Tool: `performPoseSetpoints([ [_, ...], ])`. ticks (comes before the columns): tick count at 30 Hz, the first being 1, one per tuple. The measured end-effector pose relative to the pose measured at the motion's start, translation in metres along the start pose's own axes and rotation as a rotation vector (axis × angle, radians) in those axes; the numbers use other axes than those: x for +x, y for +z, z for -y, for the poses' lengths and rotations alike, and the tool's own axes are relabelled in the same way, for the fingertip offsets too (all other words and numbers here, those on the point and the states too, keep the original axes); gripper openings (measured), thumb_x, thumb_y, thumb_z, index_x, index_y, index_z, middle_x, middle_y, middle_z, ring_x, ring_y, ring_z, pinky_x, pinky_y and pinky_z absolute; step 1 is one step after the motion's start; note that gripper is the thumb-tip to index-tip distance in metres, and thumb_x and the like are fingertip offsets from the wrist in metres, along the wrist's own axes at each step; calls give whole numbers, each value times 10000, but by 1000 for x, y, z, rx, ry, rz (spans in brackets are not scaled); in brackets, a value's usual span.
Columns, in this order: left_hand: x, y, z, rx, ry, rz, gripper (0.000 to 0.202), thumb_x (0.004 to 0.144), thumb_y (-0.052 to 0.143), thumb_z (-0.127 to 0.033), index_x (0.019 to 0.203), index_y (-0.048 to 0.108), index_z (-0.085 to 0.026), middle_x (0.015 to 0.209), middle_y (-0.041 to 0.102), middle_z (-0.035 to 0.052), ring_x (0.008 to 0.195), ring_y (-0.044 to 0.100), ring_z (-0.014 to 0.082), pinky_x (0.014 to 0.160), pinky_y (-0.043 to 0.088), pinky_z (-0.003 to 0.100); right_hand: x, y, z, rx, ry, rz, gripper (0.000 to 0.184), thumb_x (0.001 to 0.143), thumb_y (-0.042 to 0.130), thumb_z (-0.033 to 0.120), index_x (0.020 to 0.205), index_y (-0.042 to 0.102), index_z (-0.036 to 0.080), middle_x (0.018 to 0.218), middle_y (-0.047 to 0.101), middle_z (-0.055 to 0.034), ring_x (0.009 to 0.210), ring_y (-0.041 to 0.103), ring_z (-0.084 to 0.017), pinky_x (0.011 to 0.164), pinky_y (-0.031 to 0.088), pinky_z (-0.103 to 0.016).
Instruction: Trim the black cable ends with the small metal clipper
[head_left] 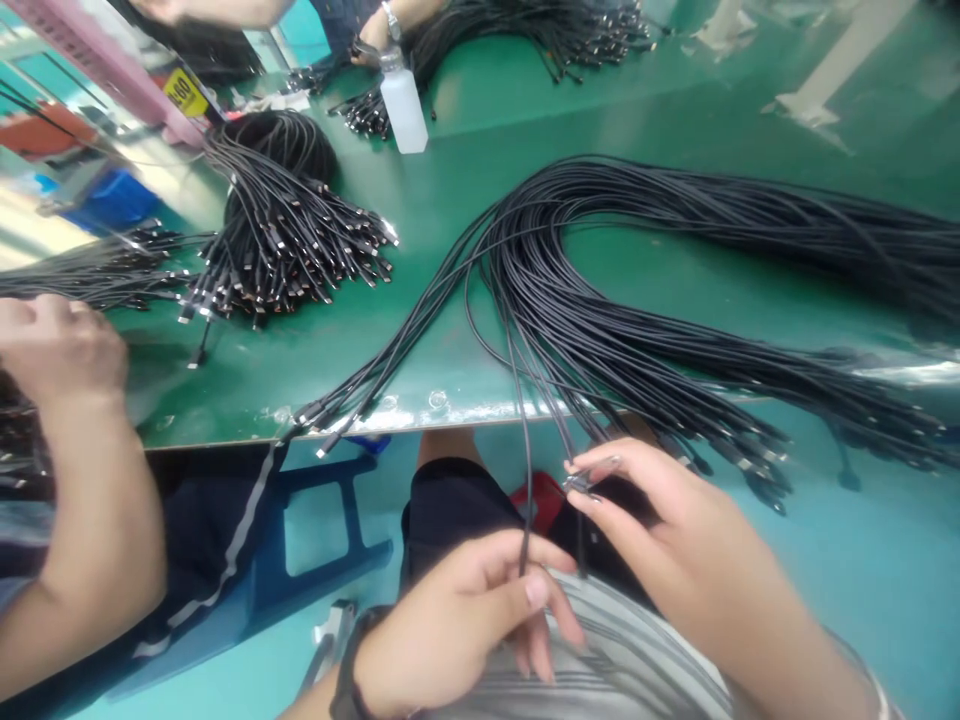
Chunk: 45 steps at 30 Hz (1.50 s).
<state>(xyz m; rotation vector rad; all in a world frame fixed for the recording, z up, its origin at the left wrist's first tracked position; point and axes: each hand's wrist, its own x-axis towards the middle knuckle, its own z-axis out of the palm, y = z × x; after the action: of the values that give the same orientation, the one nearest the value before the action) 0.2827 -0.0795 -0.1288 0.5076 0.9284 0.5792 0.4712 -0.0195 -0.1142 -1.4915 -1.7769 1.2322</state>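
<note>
My left hand [495, 610] is low in the middle, with its thumb and fingers closed around a thin black cable [527, 470] that runs down from the table. To its right, my right hand [667, 510] pinches a small shiny metal piece [581, 482] between thumb and fingertips. Its exact kind is too blurred to make out; other black cables pass close to it. Above both hands, a large bundle of black cables [540, 240] curves across the table, and several connector ends [750, 455] hang over the front edge at the right.
On the green table [465, 130] lie another cable bundle [292, 230] and a white plastic bottle [405, 110]. A co-worker's arm [90, 480] is at the left, and another person's hand [375, 30] is at the back. A blue stool [315, 520] stands below the edge.
</note>
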Motion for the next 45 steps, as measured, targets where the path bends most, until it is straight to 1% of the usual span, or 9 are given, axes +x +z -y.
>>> performPoseSetpoints([
  [2, 1, 1, 0, -39, -5, 9, 393, 818, 712, -453, 1024, 623, -131, 816, 692, 68, 554, 593, 95, 554, 449, 211, -3, -3, 1, -39, 0, 5, 86, 903, 598, 252, 968, 651, 274, 1000, 712, -28, 915, 682, -227, 778, 532, -352],
  [7, 7, 7, 2, 86, 141, -209, 273, 779, 776, -297, 966, 637, -155, 767, 612, -18, 597, 567, 77, 543, 429, 180, -6, 12, 8, 364, 160, 79, 102, 887, 620, 286, 979, 653, 259, 1003, 735, -24, 954, 720, -207, 774, 581, -290],
  [11, 6, 8, 4, 68, 93, -226, 190, 847, 691, -316, 863, 662, -129, 843, 711, 64, 654, 672, 134, 533, 464, 196, -3, 16, 7, 393, 157, 50, 96, 870, 636, 297, 940, 660, 235, 943, 742, -39, 900, 727, -224, 738, 591, -312],
  [17, -4, 8, 4, -43, 245, -316, 167, 842, 713, -290, 902, 708, -133, 776, 741, 64, 600, 678, 129, 538, 504, 198, -1, -3, 2, -243, -103, -587, 113, 866, 672, 280, 970, 682, 238, 1099, 694, -89, 1126, 607, -288, 1023, 447, -458],
  [19, -6, 8, 2, -30, 309, -324, 164, 841, 721, -288, 916, 722, -142, 752, 735, 53, 588, 668, 125, 536, 510, 198, -6, 2, 7, -24, -106, -459, 89, 861, 684, 264, 948, 693, 246, 1089, 703, -74, 1071, 639, -258, 976, 496, -412],
  [22, -6, 9, 0, 17, 367, -324, 153, 848, 718, -296, 873, 732, -145, 733, 725, 48, 587, 649, 121, 557, 521, 208, -12, 22, 15, 644, 45, -51, 39, 872, 679, 261, 909, 684, 254, 956, 739, -37, 788, 703, -198, 693, 598, -330],
  [25, -6, 8, -1, 58, 390, -307, 188, 874, 689, -309, 807, 733, -139, 710, 707, 48, 597, 633, 121, 590, 526, 221, -14, 38, 18, 1054, 159, 69, 56, 863, 698, 256, 884, 652, 233, 870, 740, -30, 665, 687, -175, 570, 594, -301],
  [39, -8, 9, -8, 47, 350, -325, 175, 870, 687, -254, 742, 738, -145, 640, 708, 28, 581, 635, 108, 612, 522, 190, -11, 39, 21, 1120, 205, 116, 65, 896, 686, 196, 889, 662, 256, 873, 761, 10, 527, 664, -89, 561, 587, -212],
  [45, -8, 7, -5, 35, 344, -329, 170, 870, 688, -250, 746, 742, -148, 636, 711, 27, 577, 642, 110, 607, 528, 190, -11, 39, 25, 1037, 195, 72, 82, 901, 673, 195, 874, 674, 273, 737, 737, 37, 506, 664, -94, 539, 577, -188],
])
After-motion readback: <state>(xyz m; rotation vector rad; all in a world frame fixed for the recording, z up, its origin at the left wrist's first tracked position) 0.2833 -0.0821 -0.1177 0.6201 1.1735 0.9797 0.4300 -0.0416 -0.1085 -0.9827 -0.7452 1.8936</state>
